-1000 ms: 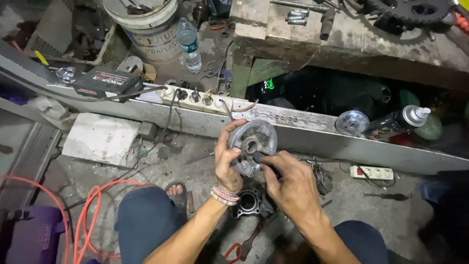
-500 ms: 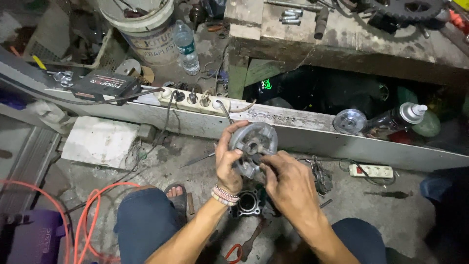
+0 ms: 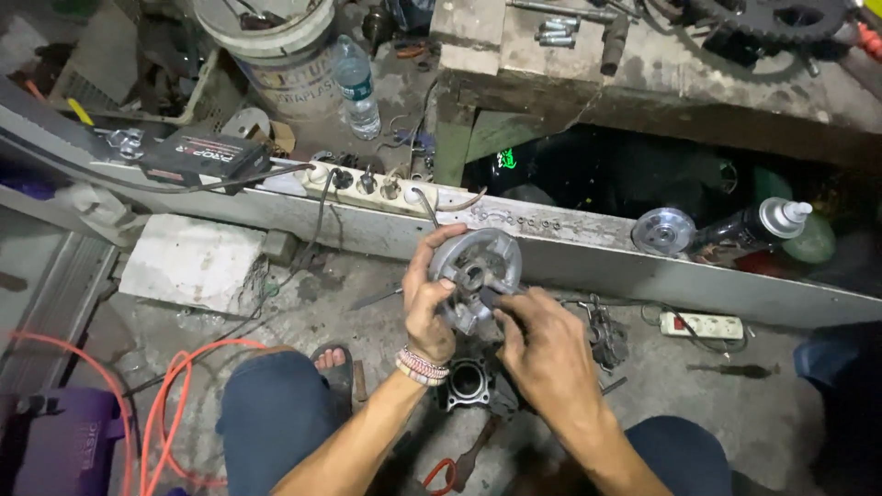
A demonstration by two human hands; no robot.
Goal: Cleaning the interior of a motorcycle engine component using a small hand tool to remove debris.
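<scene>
My left hand (image 3: 428, 303) grips a round grey metal wheel-like part with spokes (image 3: 478, 266) by its left rim, holding it up facing me. The fingers of my right hand (image 3: 542, 344) are closed on a small dark piece pressed against the lower right of the part's hub. Beaded bracelets (image 3: 421, 366) sit on my left wrist. Below my hands, on the concrete floor between my knees, stands a dark metal engine cylinder block (image 3: 464, 383).
A long grey metal beam (image 3: 570, 253) crosses the view with a white power strip (image 3: 372, 188) on it. Also around: a round metal disc (image 3: 663, 231), spray bottle (image 3: 753, 225), plastic bottle (image 3: 355, 87), white bucket (image 3: 276, 46), orange hose (image 3: 175, 404), second power strip (image 3: 703, 324), concrete block (image 3: 193, 262).
Both hands stay on the round part; it shifted slightly lower and my right fingers moved a little on the hub.
</scene>
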